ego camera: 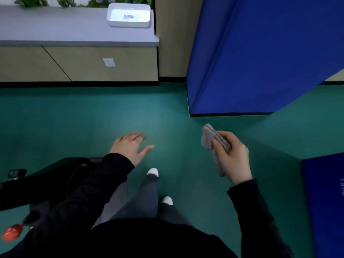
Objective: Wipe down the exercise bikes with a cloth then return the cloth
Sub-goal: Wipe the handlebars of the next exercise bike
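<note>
My right hand [232,155] grips a folded grey cloth [212,140], which sticks up above my thumb and hangs down below my palm. My left hand [131,146] is held out flat over the green floor, fingers straight, holding nothing. At the lower left, part of a black exercise bike [37,185] shows, with a red knob [12,233] near the frame's edge; my left sleeve covers part of it.
A white tray [128,14] sits on a grey counter [74,32] over beige cabinets at the far left. Tall blue padding [260,62] stands at the right, and a blue mat [325,202] lies at the lower right. My two white shoes stand on green floor [74,118].
</note>
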Motion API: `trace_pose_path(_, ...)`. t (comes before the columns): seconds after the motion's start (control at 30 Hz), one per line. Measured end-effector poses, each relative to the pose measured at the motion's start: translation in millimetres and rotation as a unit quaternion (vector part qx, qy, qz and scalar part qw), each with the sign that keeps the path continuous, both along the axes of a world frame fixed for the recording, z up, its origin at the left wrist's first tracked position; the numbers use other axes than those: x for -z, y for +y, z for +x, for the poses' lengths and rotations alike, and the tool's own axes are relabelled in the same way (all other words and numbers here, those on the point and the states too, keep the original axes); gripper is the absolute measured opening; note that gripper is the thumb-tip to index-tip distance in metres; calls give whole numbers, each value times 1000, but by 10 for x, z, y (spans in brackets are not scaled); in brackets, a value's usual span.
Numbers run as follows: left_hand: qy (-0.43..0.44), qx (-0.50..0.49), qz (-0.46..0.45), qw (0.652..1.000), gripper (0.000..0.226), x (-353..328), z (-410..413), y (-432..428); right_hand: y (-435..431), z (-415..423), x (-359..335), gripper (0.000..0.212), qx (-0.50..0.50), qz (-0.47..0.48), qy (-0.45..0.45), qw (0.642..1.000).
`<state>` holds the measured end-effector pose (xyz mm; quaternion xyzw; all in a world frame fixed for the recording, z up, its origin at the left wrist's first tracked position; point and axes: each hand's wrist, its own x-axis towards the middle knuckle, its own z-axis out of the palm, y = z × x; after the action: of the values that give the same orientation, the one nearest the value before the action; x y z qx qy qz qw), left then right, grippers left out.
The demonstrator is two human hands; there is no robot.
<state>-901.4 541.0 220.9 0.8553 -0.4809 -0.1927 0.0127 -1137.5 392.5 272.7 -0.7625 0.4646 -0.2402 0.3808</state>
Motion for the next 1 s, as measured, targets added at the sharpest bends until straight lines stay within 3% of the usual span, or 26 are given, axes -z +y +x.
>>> trace_pose_path(0.6,16,-52,-48,997,65,48,1564,-1341,-1363,2041,-71,13,-87,-30,16,996)
trace_pose_path(1.0,4,-220,-42,975,64,107,2312,-1484,-2180,3270,-25,9,-200,-36,13,979)
